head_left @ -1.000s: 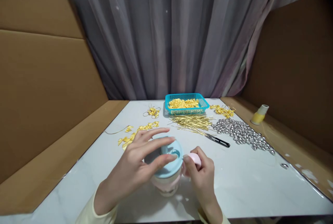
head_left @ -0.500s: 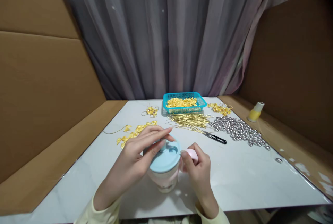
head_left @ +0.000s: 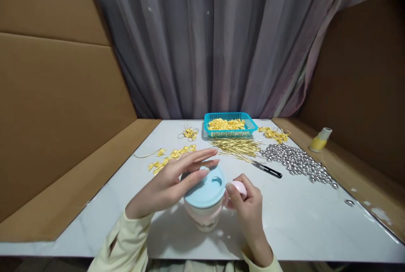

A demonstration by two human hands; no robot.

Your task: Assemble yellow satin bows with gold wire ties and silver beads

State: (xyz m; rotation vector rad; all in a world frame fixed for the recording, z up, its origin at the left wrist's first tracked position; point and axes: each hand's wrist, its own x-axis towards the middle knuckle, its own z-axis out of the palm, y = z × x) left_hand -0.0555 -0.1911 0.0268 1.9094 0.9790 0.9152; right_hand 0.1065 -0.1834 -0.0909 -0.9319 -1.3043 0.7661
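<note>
Nearest, a cup (head_left: 204,217) stood upright on the white table (head_left: 300,230), close to its front edge and capped with a pale blue lid (head_left: 202,192). The left hand (head_left: 164,187) lay over the lid with its fingers straight and loosely apart, gripping nothing. The fingertips rested on the lid's far rim, beside a small round opening; whether the palm touched the lid could not be told. The right hand (head_left: 249,211) was closed around the pink handle (head_left: 239,187) on the cup's right side.

Just beyond the left hand lay a loose row of yellow bows (head_left: 171,158). To the right of the cup, farther back, lay what looked like black snips (head_left: 267,170), with a heap of silver beads (head_left: 297,164) beside them. One stray bead (head_left: 349,202) sat alone near the table's right edge. A sheaf of gold wires (head_left: 236,147) lay behind the snips, touching the front of a blue basket (head_left: 229,123) filled with more yellow pieces. A yellow spool (head_left: 320,139) stood on the cardboard (head_left: 363,179) at the right. A grey curtain (head_left: 205,44) hung behind it all.
</note>
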